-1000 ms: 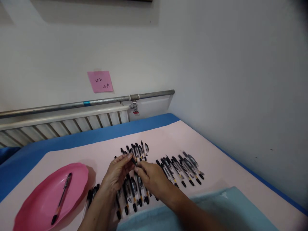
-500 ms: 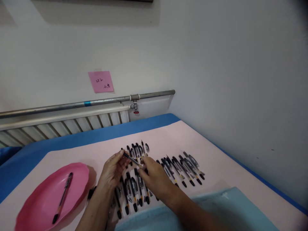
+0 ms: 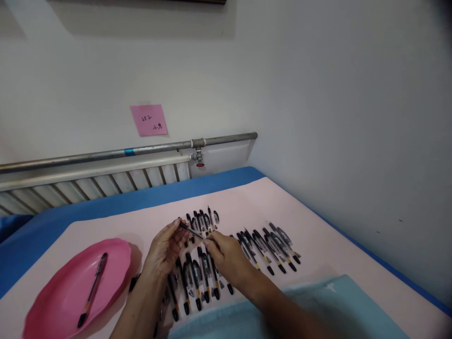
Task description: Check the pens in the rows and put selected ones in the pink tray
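Observation:
A slim pen part with a dark end (image 3: pixel 191 230) is held up slantwise between my two hands. My left hand (image 3: pixel 167 247) pinches its dark upper-left end between thumb and finger, the other fingers curled loosely. At the lower-right end, my right hand (image 3: pixel 226 256) closes its thumb and fingers around it. Under and around the hands lie rows of disassembled black pens (image 3: pixel 196 278), with barrels, caps and small parts side by side. A smaller group of pen parts (image 3: pixel 201 220) is just beyond the hands. My forearms hide some of the parts.
To the left stands a pink oval plate (image 3: pixel 118 249) with one assembled pen (image 3: pixel 92 289) in it. More pen parts (image 3: pixel 266 247) lie at right. A light-blue cloth (image 3: pixel 339 301) covers the near edge. A radiator (image 3: pixel 120 181) and pipe (image 3: pixel 158 148) run behind the table.
My right hand has shifted slightly, its fingers turning around the lower end of the pen part. My left hand stays almost in place. The pens on the table and plate look the same.

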Demonstrator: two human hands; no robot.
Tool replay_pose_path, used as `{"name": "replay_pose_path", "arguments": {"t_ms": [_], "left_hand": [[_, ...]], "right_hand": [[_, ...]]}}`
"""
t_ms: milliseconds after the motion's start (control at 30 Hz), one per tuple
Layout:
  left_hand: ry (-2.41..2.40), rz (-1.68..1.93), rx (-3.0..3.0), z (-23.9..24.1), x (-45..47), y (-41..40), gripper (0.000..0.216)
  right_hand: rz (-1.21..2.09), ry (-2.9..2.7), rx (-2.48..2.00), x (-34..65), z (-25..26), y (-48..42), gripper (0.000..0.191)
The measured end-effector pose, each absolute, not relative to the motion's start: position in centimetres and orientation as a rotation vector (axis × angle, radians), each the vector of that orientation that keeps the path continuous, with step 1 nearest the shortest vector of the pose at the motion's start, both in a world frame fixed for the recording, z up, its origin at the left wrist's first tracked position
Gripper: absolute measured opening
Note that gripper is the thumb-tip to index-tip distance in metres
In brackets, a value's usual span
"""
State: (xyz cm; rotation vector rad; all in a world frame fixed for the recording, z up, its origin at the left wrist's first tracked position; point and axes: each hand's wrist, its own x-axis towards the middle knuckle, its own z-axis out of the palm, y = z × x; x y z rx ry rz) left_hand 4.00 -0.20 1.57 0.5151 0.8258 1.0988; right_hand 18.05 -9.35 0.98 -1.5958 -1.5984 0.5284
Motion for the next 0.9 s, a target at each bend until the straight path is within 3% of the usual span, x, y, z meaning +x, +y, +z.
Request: {"name": "replay_pose_path", "arguments": {"t_ms": [167,267,467,567,800,900], "left_hand": [[0.841,1.126,0.473,1.50,3.99,-0.09,0.011],[0.833,1.126,0.473,1.54,3.99,-0.09,0.012],[0.844,1.148,0.483,1.56,3.96,-0.10,0.012],[0.838,1.143,0.480,1.54,3.92,-0.09,0.013],[0.849,1.147,0.490,1.66,4.00,-0.19,0.011],[0.838,1.151,0.497,1.52,3.86,-0.10,0.011]], "right_hand": [[0.400,-1.605,-1.604,18.10,1.25,-9.37,0.007],[0.492,-1.607,-1.604,18.18,1.31,-9.35,0.020],[0.427,-1.618,-1.597,18.22,1.31,-9.31,0.010],[0.532,-1.582,-1.581,18.22,1.43,-9.26,0.021],[0.472,-1.576,-1.594,18.15,1.61,-9.29,0.008],[0.618,-1.485,-1.579,18.21,1.80,-9.18,0.016]]}}
